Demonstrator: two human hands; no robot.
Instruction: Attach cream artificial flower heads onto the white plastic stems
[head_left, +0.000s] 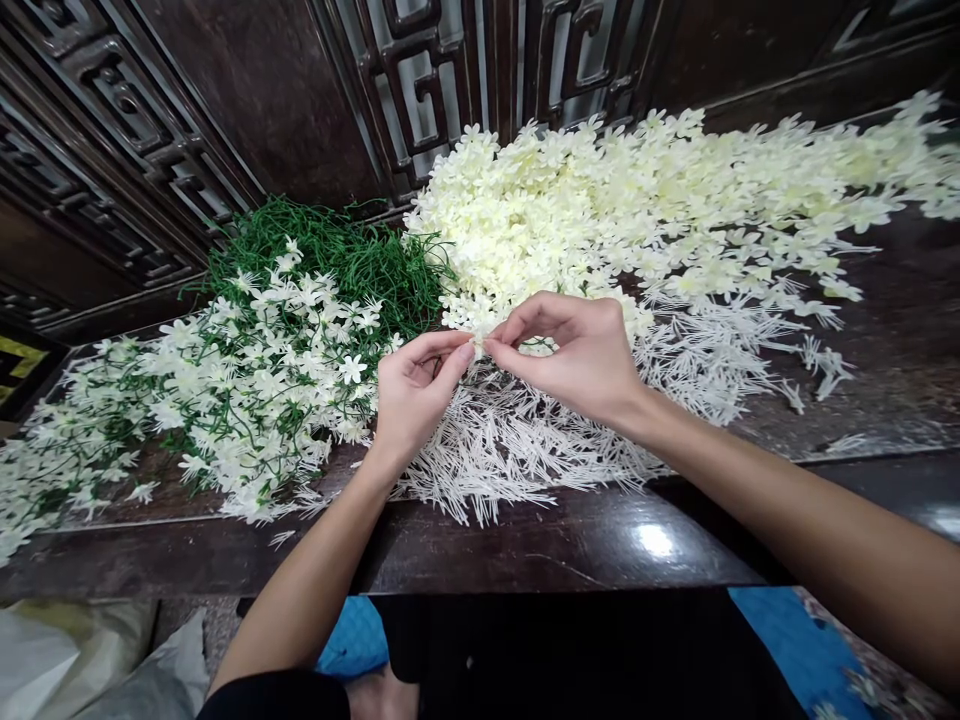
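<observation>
Left grip [411, 395] and right grip [581, 355] meet at a small pale flower piece [480, 347].
Thumb and finger of each are clamped on the piece, held between them above the bench [525, 545]. White stamen sprigs [495, 450] lie below and on the near side of the grips; cream blossoms [555, 210] spread beyond and rightward, green stems [322, 240] beyond and leftward, and white flowers on green stalks [247, 375] beside the left grip.

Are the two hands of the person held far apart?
No, the left hand and the right hand pinch close together at a small pale flower piece.
</observation>
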